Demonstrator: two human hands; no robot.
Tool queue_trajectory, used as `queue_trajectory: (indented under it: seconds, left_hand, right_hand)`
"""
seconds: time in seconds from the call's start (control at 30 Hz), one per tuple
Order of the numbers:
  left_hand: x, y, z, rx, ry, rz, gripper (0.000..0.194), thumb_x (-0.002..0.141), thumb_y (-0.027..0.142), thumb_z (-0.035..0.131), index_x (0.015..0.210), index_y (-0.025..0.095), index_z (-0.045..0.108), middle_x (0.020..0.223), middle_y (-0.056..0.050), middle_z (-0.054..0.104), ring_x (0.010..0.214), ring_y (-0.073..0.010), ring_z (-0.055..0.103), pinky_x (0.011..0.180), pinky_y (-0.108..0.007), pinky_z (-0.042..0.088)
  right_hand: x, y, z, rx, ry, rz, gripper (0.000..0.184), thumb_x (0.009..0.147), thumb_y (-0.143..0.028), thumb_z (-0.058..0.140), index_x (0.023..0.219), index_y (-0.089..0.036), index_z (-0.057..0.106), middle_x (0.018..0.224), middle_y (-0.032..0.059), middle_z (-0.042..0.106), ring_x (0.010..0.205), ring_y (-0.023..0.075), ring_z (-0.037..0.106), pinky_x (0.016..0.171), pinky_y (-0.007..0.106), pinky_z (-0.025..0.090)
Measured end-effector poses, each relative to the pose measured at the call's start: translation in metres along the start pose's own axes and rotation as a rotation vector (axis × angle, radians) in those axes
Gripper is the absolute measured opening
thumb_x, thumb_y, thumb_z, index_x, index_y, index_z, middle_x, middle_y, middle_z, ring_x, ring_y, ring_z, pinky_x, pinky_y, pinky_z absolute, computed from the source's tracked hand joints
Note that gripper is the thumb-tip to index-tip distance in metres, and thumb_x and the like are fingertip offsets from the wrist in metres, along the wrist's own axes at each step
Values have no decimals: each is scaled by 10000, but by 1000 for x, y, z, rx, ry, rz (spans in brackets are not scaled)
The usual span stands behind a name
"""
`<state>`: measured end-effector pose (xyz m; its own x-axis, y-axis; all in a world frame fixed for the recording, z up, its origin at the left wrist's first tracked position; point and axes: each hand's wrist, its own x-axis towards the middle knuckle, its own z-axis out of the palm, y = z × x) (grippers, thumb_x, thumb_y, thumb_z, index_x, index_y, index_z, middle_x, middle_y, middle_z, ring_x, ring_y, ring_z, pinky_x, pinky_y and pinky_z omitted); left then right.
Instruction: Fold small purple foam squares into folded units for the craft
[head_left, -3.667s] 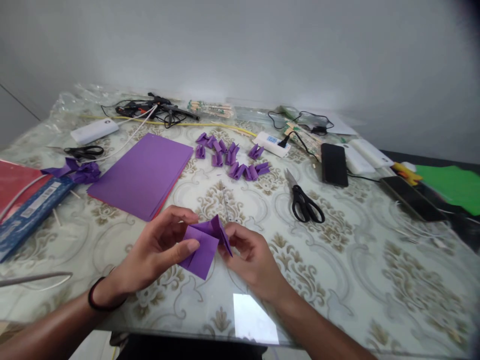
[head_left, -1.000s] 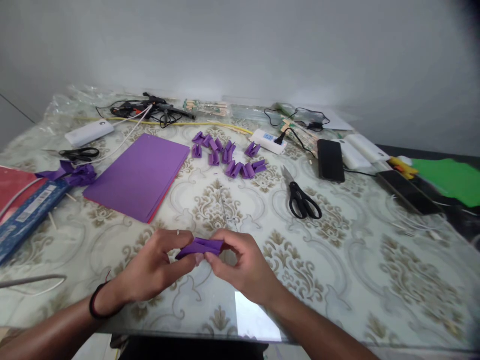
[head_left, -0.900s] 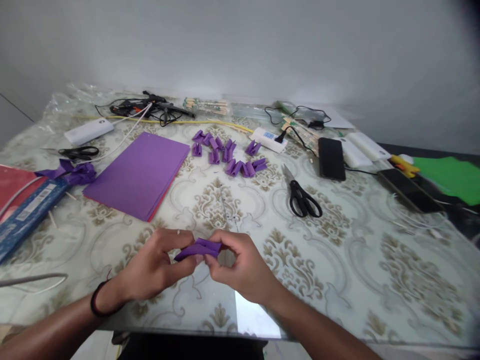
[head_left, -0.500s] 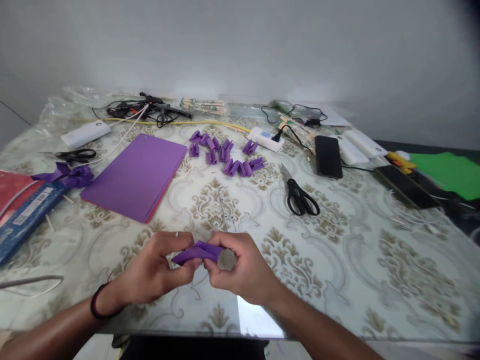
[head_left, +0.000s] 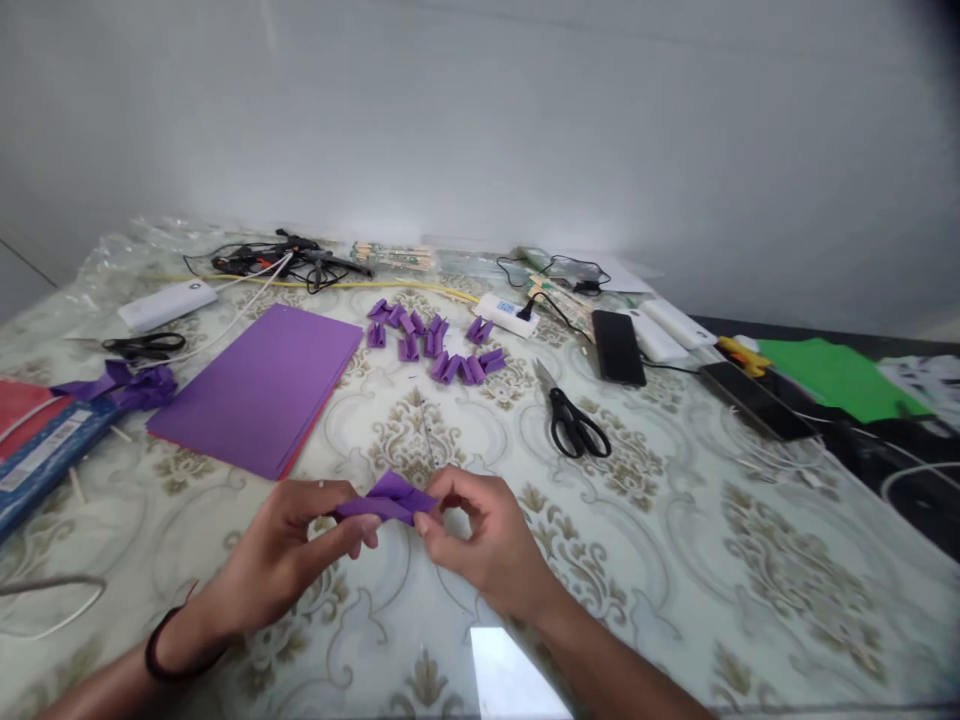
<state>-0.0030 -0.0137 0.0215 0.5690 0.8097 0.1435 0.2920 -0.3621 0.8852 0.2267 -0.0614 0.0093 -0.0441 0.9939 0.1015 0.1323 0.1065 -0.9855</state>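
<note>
A folded piece of purple paper (head_left: pixel 391 496) is held between both hands above the front of the table. My left hand (head_left: pixel 300 545) pinches its left end between thumb and fingers. At the right end, my right hand (head_left: pixel 480 530) grips the paper with thumb and forefinger. A flap on the paper's upper side stands raised. Beyond the hands, several small folded purple paper pieces (head_left: pixel 435 340) sit in a loose group. To their left lies a stack of purple paper sheets (head_left: pixel 259 390), with a red edge showing beneath.
Black-handled scissors (head_left: pixel 576 420) lie right of the hands, and a second pair (head_left: pixel 146 346) lies far left. A white power strip (head_left: pixel 506 315), phones (head_left: pixel 619 347), cables and a glue gun (head_left: pixel 300 260) line the back. Green sheets (head_left: pixel 840 375) are at right, a blue box (head_left: pixel 52 455) at left.
The view has tilted up and shifted right, so the table sits lower and further left. The paper's flap stands more raised, and my left fingers have slid toward its left end.
</note>
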Motion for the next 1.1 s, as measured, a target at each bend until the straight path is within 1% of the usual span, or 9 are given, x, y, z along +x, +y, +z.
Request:
queue_trajectory:
  seconds: [0.17, 0.27, 0.43, 0.53, 0.67, 0.8, 0.87, 0.93, 1.1]
  left_hand:
    - [3, -2, -3, -41, 11, 18, 283, 1015, 340, 702, 793, 206, 817, 634, -3, 770, 568, -154, 699, 564, -227, 504]
    - [4, -3, 0, 79, 88, 101, 292, 1010, 316, 710, 749, 204, 776, 634, 8, 763, 549, -140, 687, 568, -227, 503]
    - [4, -7, 6, 228, 195, 200, 247, 1010, 269, 716, 772, 204, 734, 675, 15, 768, 551, -129, 687, 578, -220, 521]
    - [2, -13, 8, 258, 199, 257, 134, 1003, 247, 736, 875, 216, 759, 721, 0, 803, 582, -154, 731, 578, -235, 546]
    - [-1, -15, 10, 282, 182, 311, 59, 967, 207, 765, 1024, 224, 773, 809, 6, 848, 628, -171, 785, 603, -239, 577]
    - [-4, -7, 12, 240, 116, 273, 166, 978, 137, 732, 1102, 246, 732, 929, 19, 855, 721, -172, 807, 684, -243, 620]
    - [-7, -4, 10, 152, 101, 279, 142, 959, 224, 791, 1068, 250, 703, 898, 11, 833, 731, -174, 798, 682, -241, 637]
    - [-11, -4, 6, 146, 89, 249, 253, 918, 242, 812, 1129, 259, 673, 973, -22, 805, 835, -200, 788, 775, -288, 656]
    - [-18, -7, -8, 110, 44, 317, 451, 1026, 186, 512, 1470, 253, 554, 1179, -106, 819, 1083, -283, 777, 964, -436, 625]
  right_hand:
    - [5, 4, 0, 21, 32, 42, 200, 878, -299, 738, 718, -198, 673, 644, -22, 641, 619, 133, 573, 611, 254, 479]
    - [6, 11, 2, 68, 77, 57, 132, 929, -330, 740, 928, -199, 755, 760, 3, 718, 639, 140, 614, 626, 268, 528]
    - [3, 18, 5, -45, 218, -254, 330, 947, -181, 738, 1252, -305, 711, 997, -1, 625, 763, 135, 620, 743, 293, 584]
    - [1, 17, 5, -199, 198, -452, 407, 943, -109, 750, 1282, -332, 719, 1029, 3, 574, 789, 138, 606, 759, 299, 580]
    - [1, 14, 5, -259, 98, -539, 377, 950, -73, 746, 1250, -301, 753, 997, 15, 588, 832, 160, 627, 725, 291, 571]
    - [-2, 9, 2, -259, 102, -564, 307, 968, -46, 716, 1160, -276, 784, 964, 25, 645, 861, 172, 668, 716, 288, 575]
    - [-4, 6, 0, -242, 84, -548, 271, 988, -71, 713, 1150, -275, 788, 958, 33, 687, 859, 180, 691, 727, 300, 593]
    - [-4, 3, -3, -218, 75, -520, 234, 1005, -102, 707, 1130, -279, 794, 943, 36, 721, 828, 184, 704, 711, 309, 599]
    - [-2, 1, -5, -166, 90, -439, 196, 1004, -116, 706, 1071, -274, 799, 847, 19, 742, 724, 171, 686, 645, 299, 560]
